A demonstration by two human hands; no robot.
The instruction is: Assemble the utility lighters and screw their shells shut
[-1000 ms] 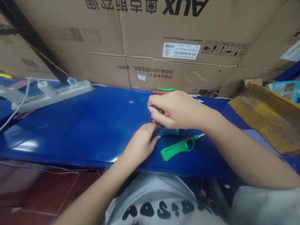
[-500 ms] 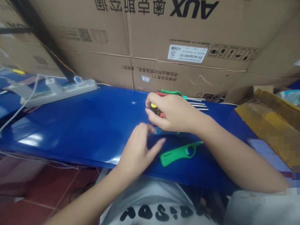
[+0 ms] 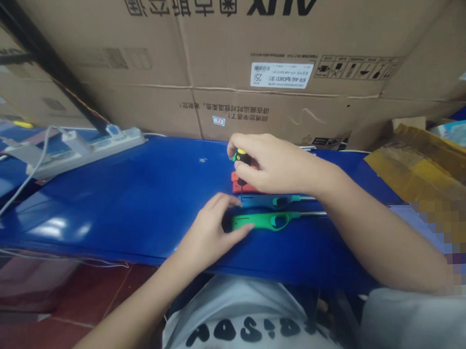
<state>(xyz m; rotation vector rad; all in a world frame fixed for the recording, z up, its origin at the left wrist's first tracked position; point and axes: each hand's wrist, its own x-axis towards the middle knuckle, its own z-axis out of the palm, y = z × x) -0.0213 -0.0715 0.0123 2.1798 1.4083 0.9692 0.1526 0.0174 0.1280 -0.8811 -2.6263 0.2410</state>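
My right hand grips a small screwdriver with a black and yellow handle. Its thin shaft points down to the butt end of a blue stick lighter. Beside that end are the fingertips of my left hand, whose thumb and fingers are spread apart. The left thumb lies against a green stick lighter, parallel to the blue one on the near side. Red lighters lie just beyond, partly hidden under my right hand.
All this rests on a blue tabletop. A large cardboard box stands along the back. To the left is a white power strip with plugs and cables; to the right, a yellow-brown package.
The green lighter has come up beside the blue one and lies straighter. My right hand has lifted and tipped the screwdriver upright, and the view has shifted slightly.
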